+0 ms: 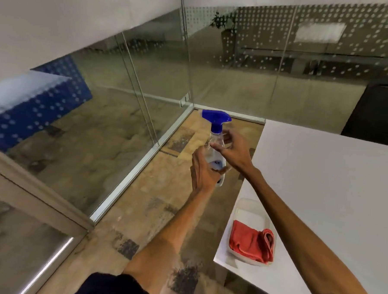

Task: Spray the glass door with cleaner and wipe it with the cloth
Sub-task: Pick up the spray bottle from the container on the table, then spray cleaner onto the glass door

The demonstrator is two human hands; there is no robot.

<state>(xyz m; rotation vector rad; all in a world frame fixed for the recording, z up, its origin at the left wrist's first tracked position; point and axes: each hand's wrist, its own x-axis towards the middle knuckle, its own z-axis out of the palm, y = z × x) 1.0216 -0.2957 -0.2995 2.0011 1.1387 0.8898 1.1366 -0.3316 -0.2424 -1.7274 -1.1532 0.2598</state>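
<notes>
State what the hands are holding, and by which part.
The left hand grips the spray bottle around its lower body; the right hand is open beside its neck.

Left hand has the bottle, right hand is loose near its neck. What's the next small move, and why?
Probably close the right hand on the spray bottle neck, under the blue trigger head. Its fingers are open beside the neck, the left hand only supports the base, and the red cloth sits unused in the tray.

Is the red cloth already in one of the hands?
No, the red cloth lies folded in the white tray on the table.
</notes>
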